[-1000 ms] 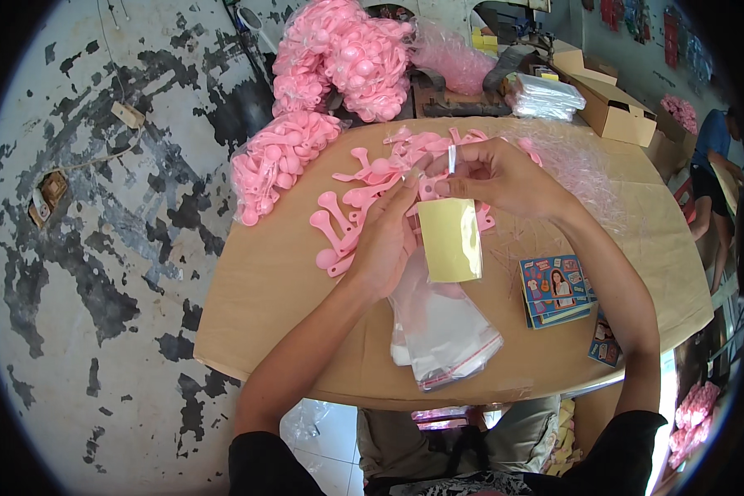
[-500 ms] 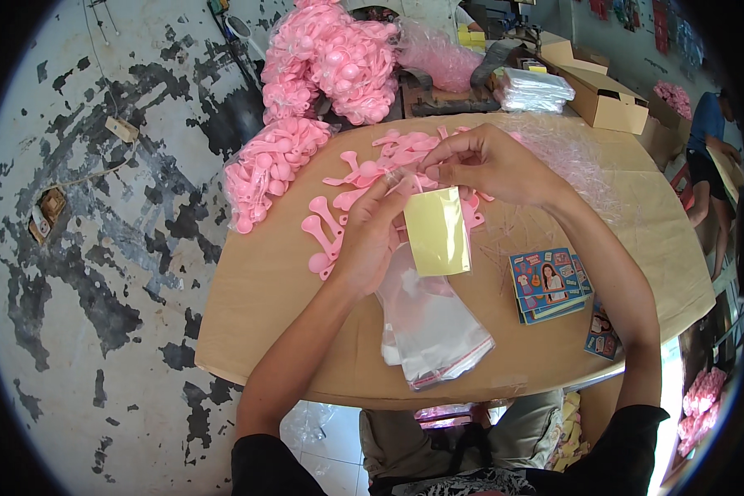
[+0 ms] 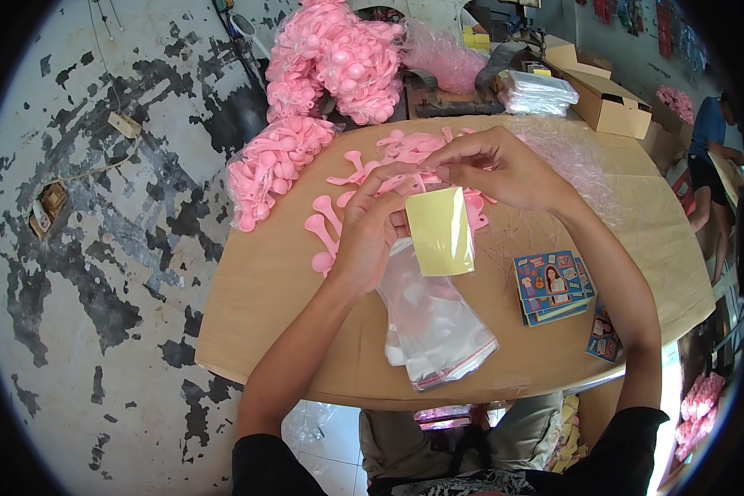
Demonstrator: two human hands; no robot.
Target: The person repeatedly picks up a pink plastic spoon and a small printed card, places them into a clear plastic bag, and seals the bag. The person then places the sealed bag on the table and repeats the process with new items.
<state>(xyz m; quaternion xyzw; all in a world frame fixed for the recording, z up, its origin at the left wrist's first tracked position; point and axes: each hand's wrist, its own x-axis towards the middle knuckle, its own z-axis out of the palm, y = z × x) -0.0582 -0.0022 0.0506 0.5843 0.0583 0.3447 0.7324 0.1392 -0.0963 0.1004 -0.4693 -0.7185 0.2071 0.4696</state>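
A yellow-backed card (image 3: 440,231) hangs upright between my hands, apparently inside a glossy clear plastic sleeve. My left hand (image 3: 374,223) is closed at the sleeve's upper left, thumb and fingers pinched together. On the other side, my right hand (image 3: 496,169) pinches at its top edge; the exact grip is partly hidden by the fingers. Beneath lies a stack of clear plastic bags (image 3: 442,331) on the table. Loose pink plastic spoons (image 3: 322,223) are spread behind and left of my hands. Blue printed cards (image 3: 546,285) sit stacked beside my right forearm.
The brown-covered table (image 3: 306,364) has a curved edge. Bags of pink spoons (image 3: 277,157) stand at the back left. Thin clear strands (image 3: 570,165) lie at the right. Packed clear bags (image 3: 537,91) and a cardboard box (image 3: 599,95) are at the back. Another person (image 3: 707,157) is far right.
My left fingers have spread and shifted slightly at the sleeve's top. The card hangs in nearly the same place, and the right hand keeps its pinch. The whole view has shifted a little.
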